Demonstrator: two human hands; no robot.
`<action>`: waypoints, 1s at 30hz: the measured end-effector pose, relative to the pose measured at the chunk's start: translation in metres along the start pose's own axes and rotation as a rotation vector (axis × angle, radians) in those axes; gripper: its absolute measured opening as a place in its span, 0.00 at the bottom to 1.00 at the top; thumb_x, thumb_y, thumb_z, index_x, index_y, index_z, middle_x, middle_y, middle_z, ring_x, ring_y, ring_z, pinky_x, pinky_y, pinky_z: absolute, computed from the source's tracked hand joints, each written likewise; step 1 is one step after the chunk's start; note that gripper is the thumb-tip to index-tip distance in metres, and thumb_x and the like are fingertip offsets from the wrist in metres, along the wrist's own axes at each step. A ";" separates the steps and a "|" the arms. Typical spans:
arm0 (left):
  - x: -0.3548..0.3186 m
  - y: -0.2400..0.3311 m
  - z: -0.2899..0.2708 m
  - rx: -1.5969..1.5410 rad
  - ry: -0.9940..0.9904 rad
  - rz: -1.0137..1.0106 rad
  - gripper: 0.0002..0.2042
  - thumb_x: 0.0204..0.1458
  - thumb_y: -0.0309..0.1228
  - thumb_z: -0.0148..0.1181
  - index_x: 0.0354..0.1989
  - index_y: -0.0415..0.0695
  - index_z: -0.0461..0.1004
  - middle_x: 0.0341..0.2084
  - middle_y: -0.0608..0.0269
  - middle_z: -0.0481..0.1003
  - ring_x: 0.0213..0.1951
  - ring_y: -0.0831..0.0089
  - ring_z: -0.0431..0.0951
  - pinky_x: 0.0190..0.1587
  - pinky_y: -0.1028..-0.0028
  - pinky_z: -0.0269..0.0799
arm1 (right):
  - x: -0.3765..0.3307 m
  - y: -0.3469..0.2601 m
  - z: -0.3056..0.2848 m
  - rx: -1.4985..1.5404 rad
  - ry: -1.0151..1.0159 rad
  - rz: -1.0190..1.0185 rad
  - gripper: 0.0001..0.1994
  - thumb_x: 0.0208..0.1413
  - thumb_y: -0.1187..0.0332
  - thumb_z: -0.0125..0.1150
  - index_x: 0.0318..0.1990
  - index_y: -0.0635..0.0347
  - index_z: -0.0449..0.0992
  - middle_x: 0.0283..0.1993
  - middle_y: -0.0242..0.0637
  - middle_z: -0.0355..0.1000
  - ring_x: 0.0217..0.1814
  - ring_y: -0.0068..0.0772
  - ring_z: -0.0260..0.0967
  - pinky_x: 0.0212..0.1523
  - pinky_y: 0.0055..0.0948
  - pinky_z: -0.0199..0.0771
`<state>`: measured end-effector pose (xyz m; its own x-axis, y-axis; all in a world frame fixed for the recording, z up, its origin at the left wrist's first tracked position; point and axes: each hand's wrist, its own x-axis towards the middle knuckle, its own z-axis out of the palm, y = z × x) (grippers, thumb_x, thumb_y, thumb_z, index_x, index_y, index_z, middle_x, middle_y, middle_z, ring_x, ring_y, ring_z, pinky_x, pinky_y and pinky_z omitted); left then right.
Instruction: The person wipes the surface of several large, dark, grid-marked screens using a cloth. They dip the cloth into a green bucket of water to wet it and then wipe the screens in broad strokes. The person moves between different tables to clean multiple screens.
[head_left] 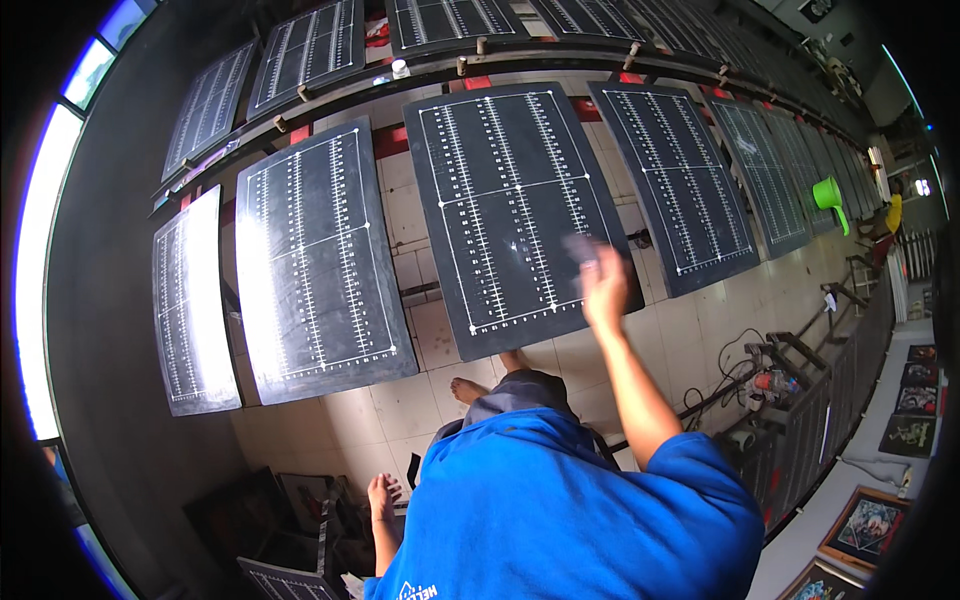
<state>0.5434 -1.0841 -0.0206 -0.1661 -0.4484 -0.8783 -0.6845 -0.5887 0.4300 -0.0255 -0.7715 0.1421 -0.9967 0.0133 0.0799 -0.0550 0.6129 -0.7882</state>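
In front of me lies a dark rectangular board (470,270) printed with white scale lines, ticks and dots. Over its near right part is my right hand (605,285), fingers closed round a small dark thing (580,248) that motion smears; its kind cannot be made out. Whether that thing touches the surface is unclear. A faint pale smudge shows near the board's middle. My left hand (383,495) hangs low at my left side, away from the boards, fingers apart and holding nothing.
Similar boards flank it, a glossy one (310,260) on the left and another (680,190) on the right. Behind runs a dark rail (400,82) with more boards beyond. A green dipper (826,195) sits at right. Cables (715,385) and metal frames stand near right.
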 end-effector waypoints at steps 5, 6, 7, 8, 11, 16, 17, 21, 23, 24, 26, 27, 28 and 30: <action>0.007 0.001 0.015 -0.008 0.027 0.053 0.15 0.66 0.42 0.45 0.47 0.45 0.73 0.32 0.63 0.77 0.30 0.68 0.79 0.31 0.67 0.74 | -0.054 0.008 0.069 -0.551 0.194 -0.309 0.10 0.63 0.64 0.51 0.40 0.61 0.71 0.38 0.43 0.68 0.40 0.45 0.67 0.43 0.46 0.67; 0.010 -0.002 0.015 -0.032 0.033 0.056 0.15 0.66 0.42 0.45 0.47 0.45 0.73 0.32 0.62 0.77 0.30 0.69 0.79 0.31 0.68 0.74 | -0.081 -0.006 0.101 -0.381 0.045 -0.474 0.10 0.61 0.65 0.52 0.29 0.59 0.71 0.34 0.40 0.69 0.38 0.44 0.68 0.40 0.45 0.67; 0.012 0.008 0.025 -0.001 0.015 0.103 0.15 0.67 0.41 0.45 0.47 0.44 0.73 0.32 0.62 0.77 0.31 0.68 0.79 0.33 0.68 0.74 | -0.112 -0.045 0.105 -0.141 -0.242 -0.636 0.04 0.56 0.69 0.57 0.33 0.59 0.75 0.36 0.40 0.70 0.40 0.45 0.69 0.40 0.45 0.68; 0.011 0.026 0.034 -0.014 -0.022 0.085 0.15 0.67 0.42 0.46 0.48 0.44 0.73 0.32 0.62 0.77 0.32 0.69 0.79 0.33 0.68 0.74 | -0.139 -0.048 0.124 0.040 -0.556 -0.664 0.11 0.49 0.73 0.61 0.42 0.57 0.78 0.40 0.41 0.72 0.45 0.46 0.70 0.46 0.44 0.70; 0.004 0.056 0.039 0.015 -0.112 0.128 0.16 0.66 0.43 0.47 0.48 0.44 0.72 0.32 0.63 0.77 0.32 0.70 0.79 0.34 0.70 0.74 | -0.130 -0.038 0.094 0.273 -0.971 -0.703 0.24 0.42 0.77 0.63 0.51 0.54 0.79 0.50 0.38 0.74 0.53 0.46 0.69 0.58 0.43 0.68; 0.008 0.008 -0.007 -0.063 0.159 0.130 0.12 0.66 0.42 0.48 0.43 0.48 0.73 0.27 0.66 0.76 0.25 0.75 0.76 0.25 0.74 0.70 | -0.016 0.075 -0.045 -0.197 0.182 -0.041 0.14 0.59 0.73 0.53 0.52 0.63 0.70 0.46 0.51 0.73 0.45 0.51 0.71 0.50 0.45 0.70; 0.010 0.013 -0.005 -0.052 0.173 0.133 0.12 0.66 0.41 0.47 0.43 0.48 0.73 0.27 0.66 0.76 0.24 0.75 0.75 0.25 0.74 0.70 | -0.007 0.100 -0.053 -0.302 0.270 0.074 0.13 0.60 0.73 0.52 0.51 0.64 0.70 0.43 0.51 0.72 0.42 0.52 0.70 0.48 0.46 0.70; 0.033 0.038 -0.003 0.042 0.132 0.187 0.13 0.66 0.41 0.46 0.43 0.46 0.73 0.30 0.64 0.77 0.26 0.73 0.77 0.27 0.73 0.71 | -0.051 -0.006 0.033 -0.349 0.057 -0.110 0.11 0.53 0.74 0.55 0.45 0.65 0.71 0.39 0.52 0.68 0.47 0.53 0.65 0.46 0.54 0.63; 0.048 0.073 0.023 0.082 0.076 0.262 0.15 0.65 0.43 0.47 0.45 0.44 0.73 0.32 0.61 0.78 0.29 0.70 0.78 0.31 0.69 0.74 | -0.117 -0.030 0.125 -0.142 -0.375 -0.393 0.13 0.45 0.75 0.58 0.41 0.64 0.73 0.42 0.51 0.68 0.48 0.52 0.67 0.48 0.50 0.66; 0.046 0.100 0.046 0.093 0.000 0.273 0.16 0.64 0.43 0.49 0.47 0.43 0.73 0.35 0.59 0.78 0.31 0.68 0.79 0.34 0.68 0.74 | -0.141 -0.042 0.148 -0.020 -0.738 -0.618 0.19 0.44 0.74 0.61 0.47 0.61 0.77 0.46 0.51 0.71 0.50 0.50 0.69 0.51 0.45 0.69; 0.027 0.150 0.085 0.177 -0.143 0.300 0.18 0.65 0.43 0.48 0.51 0.41 0.72 0.37 0.58 0.78 0.35 0.67 0.79 0.39 0.68 0.74 | -0.153 -0.057 0.132 0.209 -1.052 -0.625 0.23 0.42 0.75 0.62 0.52 0.55 0.79 0.46 0.48 0.73 0.53 0.49 0.70 0.56 0.41 0.71; 0.017 0.158 0.091 0.159 -0.176 0.335 0.18 0.66 0.43 0.48 0.51 0.41 0.72 0.37 0.58 0.78 0.35 0.68 0.79 0.39 0.68 0.74 | -0.133 -0.053 0.121 0.293 -1.058 -0.643 0.26 0.45 0.72 0.63 0.57 0.53 0.77 0.47 0.44 0.74 0.55 0.45 0.69 0.58 0.41 0.69; 0.010 0.163 0.096 0.138 -0.210 0.372 0.18 0.66 0.43 0.48 0.51 0.41 0.72 0.38 0.58 0.78 0.36 0.68 0.79 0.39 0.68 0.74 | -0.108 -0.034 0.112 0.355 -0.887 -0.621 0.25 0.48 0.71 0.63 0.58 0.55 0.75 0.54 0.44 0.74 0.60 0.41 0.67 0.60 0.40 0.67; -0.002 0.145 0.090 0.125 -0.187 0.377 0.18 0.66 0.43 0.48 0.52 0.41 0.72 0.37 0.58 0.78 0.36 0.68 0.79 0.39 0.69 0.74 | -0.038 -0.029 0.040 0.188 -0.401 -0.451 0.20 0.57 0.74 0.57 0.58 0.61 0.73 0.56 0.40 0.74 0.61 0.41 0.68 0.62 0.38 0.66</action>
<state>0.3806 -1.1084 0.0243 -0.5390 -0.4800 -0.6922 -0.6297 -0.3162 0.7096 0.0116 -0.8219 0.1373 -0.8158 -0.5337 0.2228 -0.4481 0.3397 -0.8270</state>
